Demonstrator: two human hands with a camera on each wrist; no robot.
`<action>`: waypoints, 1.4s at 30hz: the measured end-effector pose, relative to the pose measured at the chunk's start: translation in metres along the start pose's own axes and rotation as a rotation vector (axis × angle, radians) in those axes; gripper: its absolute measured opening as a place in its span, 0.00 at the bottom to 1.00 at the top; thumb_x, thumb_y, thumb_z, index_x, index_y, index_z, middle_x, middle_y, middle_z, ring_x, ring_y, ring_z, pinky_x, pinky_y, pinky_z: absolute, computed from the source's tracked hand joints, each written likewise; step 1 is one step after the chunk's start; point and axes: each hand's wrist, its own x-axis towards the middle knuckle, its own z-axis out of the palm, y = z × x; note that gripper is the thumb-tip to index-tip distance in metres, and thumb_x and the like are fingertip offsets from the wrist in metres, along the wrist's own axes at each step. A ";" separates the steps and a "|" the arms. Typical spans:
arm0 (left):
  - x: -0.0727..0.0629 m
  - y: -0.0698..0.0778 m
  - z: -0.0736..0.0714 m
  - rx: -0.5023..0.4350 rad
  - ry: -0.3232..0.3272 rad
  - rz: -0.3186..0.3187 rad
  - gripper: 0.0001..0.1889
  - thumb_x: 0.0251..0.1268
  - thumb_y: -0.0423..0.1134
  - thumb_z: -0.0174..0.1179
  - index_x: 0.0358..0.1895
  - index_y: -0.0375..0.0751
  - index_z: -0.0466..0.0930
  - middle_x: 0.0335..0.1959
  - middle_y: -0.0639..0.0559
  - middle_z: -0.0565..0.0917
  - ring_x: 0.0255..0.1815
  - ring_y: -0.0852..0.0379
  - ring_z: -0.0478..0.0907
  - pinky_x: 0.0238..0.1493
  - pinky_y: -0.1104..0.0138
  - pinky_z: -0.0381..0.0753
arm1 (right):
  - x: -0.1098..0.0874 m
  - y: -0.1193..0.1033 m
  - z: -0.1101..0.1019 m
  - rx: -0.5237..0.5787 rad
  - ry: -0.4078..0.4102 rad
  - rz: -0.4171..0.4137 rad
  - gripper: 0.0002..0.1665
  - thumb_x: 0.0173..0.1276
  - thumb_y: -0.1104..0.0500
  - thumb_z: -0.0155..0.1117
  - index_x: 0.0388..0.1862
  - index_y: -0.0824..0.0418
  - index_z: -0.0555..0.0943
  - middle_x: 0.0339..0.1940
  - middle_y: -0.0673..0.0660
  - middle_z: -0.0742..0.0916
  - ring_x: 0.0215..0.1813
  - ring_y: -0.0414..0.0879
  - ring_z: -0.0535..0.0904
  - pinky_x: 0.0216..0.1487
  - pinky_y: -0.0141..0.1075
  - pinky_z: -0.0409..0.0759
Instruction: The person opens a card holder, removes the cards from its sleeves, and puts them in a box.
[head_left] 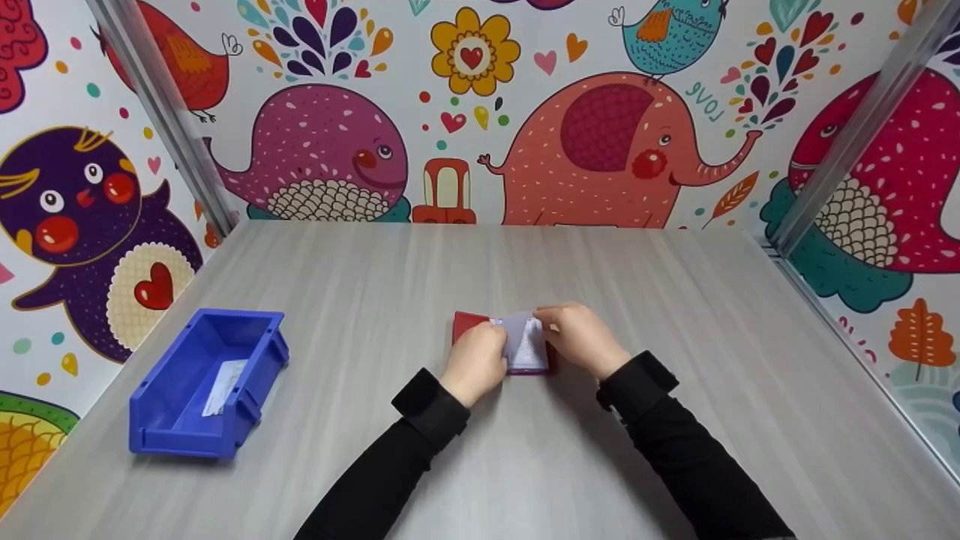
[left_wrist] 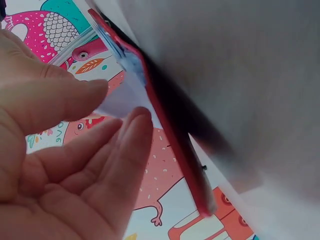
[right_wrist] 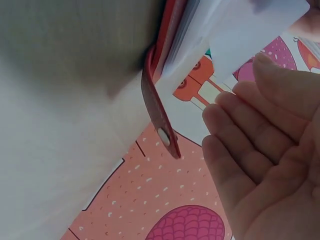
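Note:
A small red card holder [head_left: 466, 324] with clear plastic sleeves [head_left: 529, 349] lies open on the table between both hands. Its snap strap [right_wrist: 160, 117] sticks out in the right wrist view. One raised translucent sleeve [left_wrist: 127, 102] stands away from the red cover in the left wrist view. My left hand [head_left: 478, 364] pinches at this sleeve, its thumb and forefinger close on either side. My right hand [head_left: 583, 337] is at the holder's right side, fingertips at the sleeve's upper edge. In the right wrist view its fingers [right_wrist: 240, 130] are bent loosely, thumb apart from them.
A blue plastic bin [head_left: 206, 382] stands at the left of the table, with a flat whitish packet [head_left: 223, 386] inside. Printed wall panels [head_left: 465, 112] border the grey table [head_left: 360, 285] at the back and sides.

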 end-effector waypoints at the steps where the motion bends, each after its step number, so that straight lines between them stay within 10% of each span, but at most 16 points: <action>1: 0.000 0.000 0.000 -0.004 -0.002 -0.008 0.09 0.43 0.22 0.63 0.22 0.37 0.73 0.24 0.42 0.80 0.31 0.44 0.80 0.34 0.55 0.78 | 0.000 0.000 0.000 0.004 -0.001 0.011 0.16 0.59 0.74 0.69 0.48 0.71 0.85 0.47 0.65 0.87 0.51 0.59 0.83 0.53 0.51 0.79; 18: -0.001 -0.008 -0.013 -0.125 -0.061 -0.219 0.14 0.50 0.25 0.64 0.42 0.25 0.77 0.37 0.37 0.83 0.40 0.40 0.82 0.43 0.52 0.80 | -0.005 0.006 0.004 0.000 -0.119 0.045 0.12 0.56 0.70 0.72 0.41 0.67 0.85 0.40 0.60 0.88 0.42 0.55 0.83 0.46 0.49 0.80; 42: 0.000 -0.029 -0.018 -0.125 -0.126 -0.353 0.14 0.51 0.23 0.61 0.44 0.23 0.79 0.39 0.35 0.84 0.41 0.39 0.81 0.47 0.52 0.80 | -0.007 0.011 0.009 -0.086 -0.180 -0.024 0.10 0.55 0.67 0.74 0.26 0.63 0.78 0.29 0.57 0.83 0.30 0.50 0.75 0.35 0.45 0.77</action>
